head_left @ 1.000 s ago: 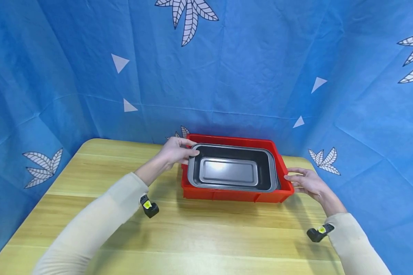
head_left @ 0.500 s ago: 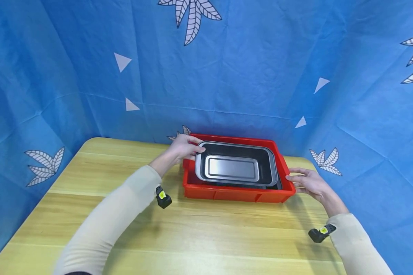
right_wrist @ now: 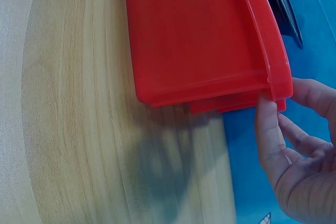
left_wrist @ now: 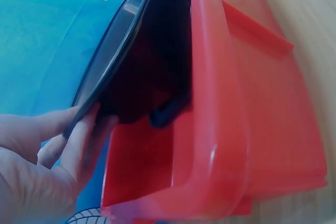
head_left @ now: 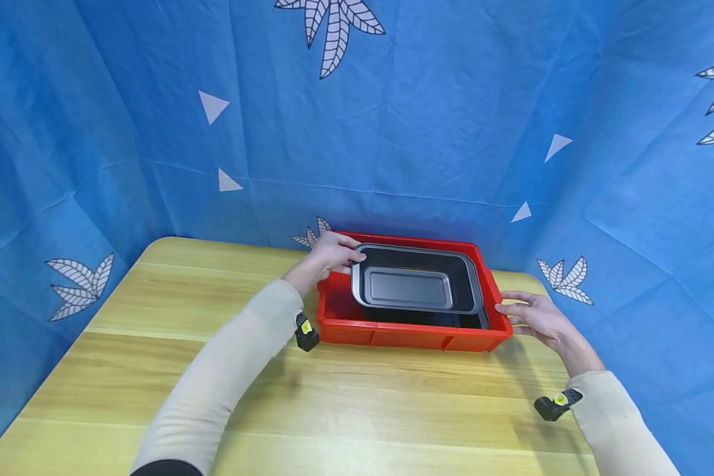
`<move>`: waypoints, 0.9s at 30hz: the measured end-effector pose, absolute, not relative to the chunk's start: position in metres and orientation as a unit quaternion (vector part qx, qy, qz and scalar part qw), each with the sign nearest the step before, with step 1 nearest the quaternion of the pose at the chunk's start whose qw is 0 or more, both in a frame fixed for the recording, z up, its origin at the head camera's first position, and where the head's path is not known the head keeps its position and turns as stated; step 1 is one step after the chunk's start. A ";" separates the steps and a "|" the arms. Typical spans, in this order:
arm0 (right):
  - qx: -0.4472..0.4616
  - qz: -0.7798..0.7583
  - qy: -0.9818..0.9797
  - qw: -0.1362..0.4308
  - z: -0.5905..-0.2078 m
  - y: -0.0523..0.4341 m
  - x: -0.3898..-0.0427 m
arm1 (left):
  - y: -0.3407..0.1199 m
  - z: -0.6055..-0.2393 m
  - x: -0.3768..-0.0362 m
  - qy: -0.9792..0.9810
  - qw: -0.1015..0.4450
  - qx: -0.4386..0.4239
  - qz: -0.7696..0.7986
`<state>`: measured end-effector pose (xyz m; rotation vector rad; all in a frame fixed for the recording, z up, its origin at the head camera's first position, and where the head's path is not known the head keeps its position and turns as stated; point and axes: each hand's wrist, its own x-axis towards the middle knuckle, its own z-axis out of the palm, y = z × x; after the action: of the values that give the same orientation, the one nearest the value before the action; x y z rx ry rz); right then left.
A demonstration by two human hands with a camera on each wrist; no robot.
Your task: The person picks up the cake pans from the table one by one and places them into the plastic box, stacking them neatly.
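My left hand (head_left: 333, 252) pinches the left rim of a dark metal loaf pan (head_left: 407, 289), thumb over the rim and fingers beneath. The pan is tilted, its left end raised above the red plastic bin (head_left: 387, 334) and its right end still within the bin's walls. Under it, a second dark item (head_left: 416, 317) with a similar rim lies in the bin, mostly hidden. In the left wrist view, a dark rounded edge (left_wrist: 170, 111) shows below the raised pan (left_wrist: 118, 40). My right hand (head_left: 535, 318) touches the bin's right end with fingers fairly straight, fingertips right at the rim.
The bin stands at the back of a light wooden table (head_left: 333, 410). A blue cloth (head_left: 452, 119) with white leaf and triangle prints hangs close behind and around it. Small black wrist cameras (head_left: 307, 334) sit on both sleeves.
My left hand has moved right and slightly up, lifting and shifting the loaf pan rightward and uncovering the bin's left inside and the dark item below. My right hand has stayed at the bin's end.
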<state>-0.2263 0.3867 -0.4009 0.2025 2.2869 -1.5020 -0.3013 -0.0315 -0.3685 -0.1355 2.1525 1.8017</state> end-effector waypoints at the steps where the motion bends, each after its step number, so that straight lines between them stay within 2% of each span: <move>1: 0.071 -0.537 0.817 0.198 -0.401 0.387 -0.226 | -0.030 -0.370 -0.302 0.754 0.167 -0.051 0.633; 27: 0.073 -0.543 0.813 0.197 -0.402 0.388 -0.227 | -0.006 -0.392 -0.296 0.790 0.173 -0.037 0.587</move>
<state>-0.2265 0.3879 -0.4018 0.2058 2.2770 -1.5208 -0.2957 -0.0063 -0.3923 -0.1046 2.2413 1.6641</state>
